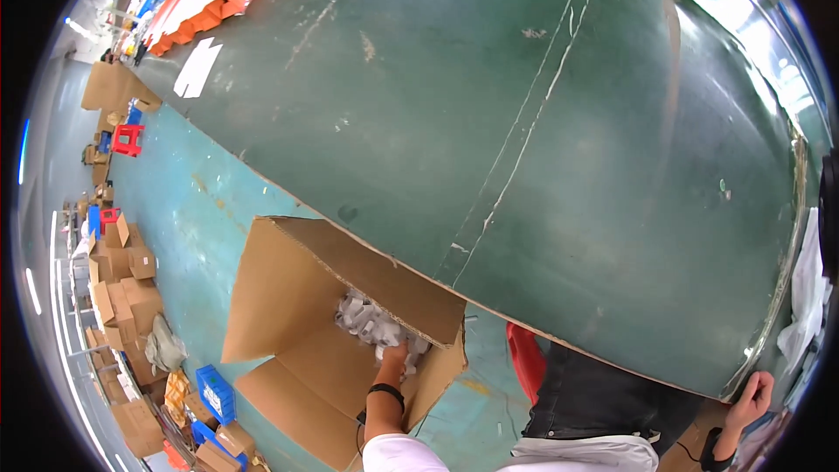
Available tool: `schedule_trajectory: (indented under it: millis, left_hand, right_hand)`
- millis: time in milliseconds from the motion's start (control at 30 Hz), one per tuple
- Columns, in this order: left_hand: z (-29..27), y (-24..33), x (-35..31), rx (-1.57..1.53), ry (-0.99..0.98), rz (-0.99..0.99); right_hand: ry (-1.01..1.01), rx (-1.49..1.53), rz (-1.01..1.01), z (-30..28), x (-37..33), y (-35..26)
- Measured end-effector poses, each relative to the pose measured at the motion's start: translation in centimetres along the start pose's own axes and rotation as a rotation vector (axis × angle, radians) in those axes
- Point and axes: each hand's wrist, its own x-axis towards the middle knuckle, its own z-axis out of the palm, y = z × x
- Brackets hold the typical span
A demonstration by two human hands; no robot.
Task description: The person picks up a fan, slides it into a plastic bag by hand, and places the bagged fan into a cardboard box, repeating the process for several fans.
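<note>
Around our left hand (395,356), the sides of the cardboard box (306,332) hem us in and small whitish pieces (367,319) crowd the fingertips, while the open mouth above leaves a way out, with a box panel and the table (559,236) edge blocking the far right. Between our hands, at lap level, the red seat (525,363) and our legs (603,395) stand in the way. From our right hand (753,395) at the table's near corner, we have wide passage leftward over the tabletop, with white sheeting (808,297) crowding the side beyond.
</note>
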Motion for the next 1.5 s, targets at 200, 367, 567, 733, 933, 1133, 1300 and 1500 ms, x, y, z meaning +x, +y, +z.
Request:
schedule_trajectory:
  millis: [200, 367, 567, 733, 933, 1133, 1300, 1500]
  left_hand:
    - [4.3, 6.6, -6.2, -0.243, -0.495, -0.054]
    - [-0.2, 9.5, -7.4, 0.231, -0.186, 0.375]
    - [-12.9, 16.7, -13.3, 0.186, 0.103, 0.743]
    - [-20.1, 24.3, -43.3, -0.156, 0.312, 1.152]
    - [-12.6, 27.7, -60.6, -0.501, -0.119, 1.630]
    - [-2.7, 29.8, -71.5, -0.293, -0.452, 1.796]
    - [1.8, 31.2, -79.4, 0.270, -0.562, 1.957]
    - [11.6, 31.6, -88.7, 0.261, -0.301, 2.693]
  right_hand:
    - [0.013, -0.069, -0.006, -1.8, -0.2, -1.7]
    - [0.072, -0.098, 0.018, -0.6, -0.1, -3.4]
    - [0.134, -0.100, -0.192, 1.8, 2.8, -8.9]
    - [0.077, 0.018, -0.249, 0.8, 3.9, -9.2]
    - [0.056, 0.465, -0.252, -3.5, 2.5, -7.4]
    - [0.308, 0.313, -0.002, -15.4, 3.6, -0.7]
    - [0.602, 0.018, 0.479, -23.0, 6.3, 9.9]
    - [0.529, -0.723, 0.813, -27.3, 2.8, 26.7]
